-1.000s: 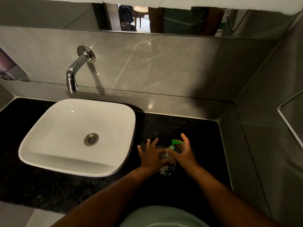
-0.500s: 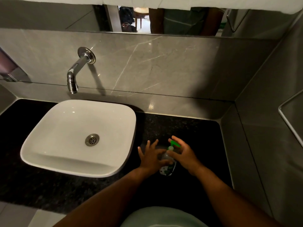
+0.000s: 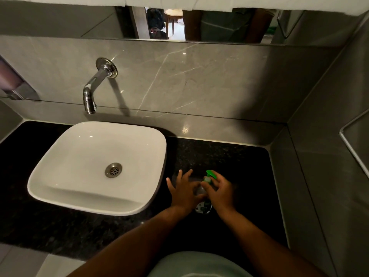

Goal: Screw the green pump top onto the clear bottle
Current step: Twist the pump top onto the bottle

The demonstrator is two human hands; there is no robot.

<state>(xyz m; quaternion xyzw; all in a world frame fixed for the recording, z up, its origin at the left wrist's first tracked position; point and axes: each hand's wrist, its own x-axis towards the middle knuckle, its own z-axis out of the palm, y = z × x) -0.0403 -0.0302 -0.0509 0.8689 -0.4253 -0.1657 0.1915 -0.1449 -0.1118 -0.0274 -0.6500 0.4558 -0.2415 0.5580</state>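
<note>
The clear bottle stands upright on the black granite counter, right of the basin. The green pump top sits on the bottle's neck, its spout pointing right and away. My left hand presses against the bottle's left side with thumb and palm, its other fingers spread. My right hand has its thumb and fingers closed around the pump's collar. The two hands hide most of the bottle's body.
A white basin takes up the counter's left half, with a chrome wall spout above it. Grey stone walls close the back and right. A metal-framed panel sticks out at the right. A dispenser hangs at far left.
My right hand has turned around the pump collar, its fingers curling in from spread. The green spout has shifted slightly. The left hand and bottle stay put.
</note>
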